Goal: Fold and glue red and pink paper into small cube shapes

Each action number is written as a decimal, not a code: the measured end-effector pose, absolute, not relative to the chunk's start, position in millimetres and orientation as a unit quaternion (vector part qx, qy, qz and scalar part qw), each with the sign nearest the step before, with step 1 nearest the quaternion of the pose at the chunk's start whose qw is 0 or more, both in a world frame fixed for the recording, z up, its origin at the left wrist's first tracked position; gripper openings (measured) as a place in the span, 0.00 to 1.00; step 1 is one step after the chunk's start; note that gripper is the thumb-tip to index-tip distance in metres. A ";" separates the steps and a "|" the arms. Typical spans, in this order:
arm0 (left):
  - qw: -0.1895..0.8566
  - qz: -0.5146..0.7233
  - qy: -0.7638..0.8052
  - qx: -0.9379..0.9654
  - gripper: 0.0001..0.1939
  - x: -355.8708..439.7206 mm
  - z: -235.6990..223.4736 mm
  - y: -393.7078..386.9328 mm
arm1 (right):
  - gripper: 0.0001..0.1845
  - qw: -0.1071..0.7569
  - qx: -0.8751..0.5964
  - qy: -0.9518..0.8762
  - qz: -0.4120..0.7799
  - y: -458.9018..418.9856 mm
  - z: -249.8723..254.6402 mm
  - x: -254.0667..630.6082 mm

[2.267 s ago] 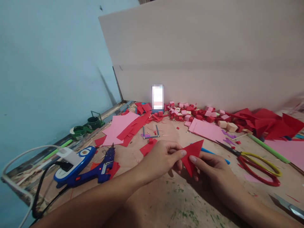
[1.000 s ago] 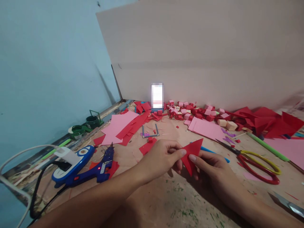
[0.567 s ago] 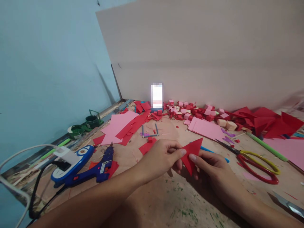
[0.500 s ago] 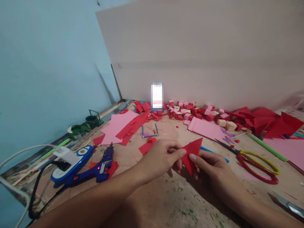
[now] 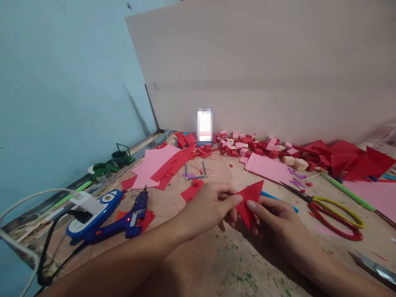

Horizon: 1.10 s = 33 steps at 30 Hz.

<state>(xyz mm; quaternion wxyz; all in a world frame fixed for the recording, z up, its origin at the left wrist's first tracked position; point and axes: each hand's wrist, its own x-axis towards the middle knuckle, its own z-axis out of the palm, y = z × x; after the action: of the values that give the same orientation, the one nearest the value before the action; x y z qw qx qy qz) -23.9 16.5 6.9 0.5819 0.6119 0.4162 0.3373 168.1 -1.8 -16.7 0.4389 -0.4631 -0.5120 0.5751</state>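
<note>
A piece of red paper (image 5: 250, 197) with pointed corners is held up between both hands, above the front middle of the table. My left hand (image 5: 218, 202) pinches its left edge between thumb and fingers. From the right, my right hand (image 5: 275, 212) grips the same paper, thumb on its face and fingers behind, partly hidden. Just behind the right hand lies a blue stick (image 5: 280, 199). Another flat red paper (image 5: 190, 192) with a small red cube on it rests beyond the left wrist.
Left: a blue glue gun (image 5: 133, 218) with a red light, a power strip (image 5: 93, 218) with cables. Right: scissors (image 5: 337, 216), a knife blade (image 5: 371, 264), a green stick (image 5: 348, 192). Behind: pink sheets (image 5: 269, 168), many red and pink cubes (image 5: 255, 146), a lit phone (image 5: 204, 126).
The view has shifted very slightly. Both hands keep the same hold on the red paper, which has hardly moved.
</note>
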 end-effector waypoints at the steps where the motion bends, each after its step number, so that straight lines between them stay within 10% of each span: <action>1: 0.582 0.338 0.416 0.612 0.13 -23.7 7.3 16.3 | 0.25 0.437 -0.461 -0.515 0.576 -1.5 -16.9 168.3; 33: 0.572 0.344 0.422 0.614 0.14 -22.8 8.4 14.7 | 0.20 0.489 -0.461 -0.427 0.605 -4.0 -12.3 156.9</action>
<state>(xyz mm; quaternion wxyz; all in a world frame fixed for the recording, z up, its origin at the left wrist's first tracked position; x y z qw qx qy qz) -22.8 14.7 8.4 0.5718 0.6141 0.4217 0.3437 156.9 -4.0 -12.3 0.4887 -0.4615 -0.4274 0.6046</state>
